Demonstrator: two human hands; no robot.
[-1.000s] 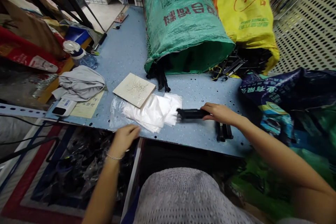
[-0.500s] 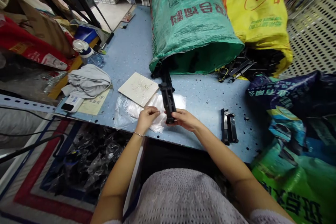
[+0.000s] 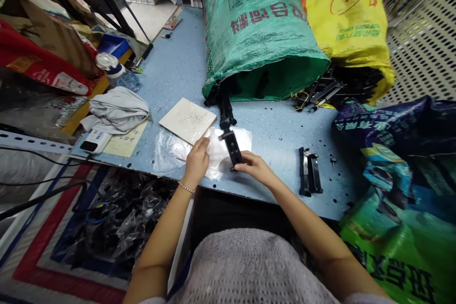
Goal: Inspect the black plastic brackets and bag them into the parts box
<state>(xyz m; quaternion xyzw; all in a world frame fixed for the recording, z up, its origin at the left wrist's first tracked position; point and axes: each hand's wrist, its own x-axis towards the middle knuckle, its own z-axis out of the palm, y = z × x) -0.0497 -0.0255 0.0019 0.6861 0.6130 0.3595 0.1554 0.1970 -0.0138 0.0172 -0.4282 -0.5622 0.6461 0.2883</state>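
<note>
My right hand (image 3: 253, 167) grips the lower end of a long black part (image 3: 232, 146), which tilts over a stack of clear plastic bags (image 3: 244, 138). The fingers of my left hand (image 3: 198, 159) are closed at the near corner of a square cream tile (image 3: 187, 121); what they pinch, if anything, is too small to make out. Small specks lie on the tile. Beyond the held part, more black parts (image 3: 225, 109) stick out of the mouth of a green woven sack (image 3: 263, 33).
Two black parts (image 3: 309, 171) lie on the blue table (image 3: 274, 123) at right. A yellow sack (image 3: 352, 14) stands behind, a blue-green sack (image 3: 399, 228) at the right edge. At left are a grey cloth (image 3: 117, 109), a white device (image 3: 95, 141) and a bottle (image 3: 119, 73).
My left hand has moved up to the tile's corner. The black part in my right hand has turned and tilted, and its lower end has shifted slightly right.
</note>
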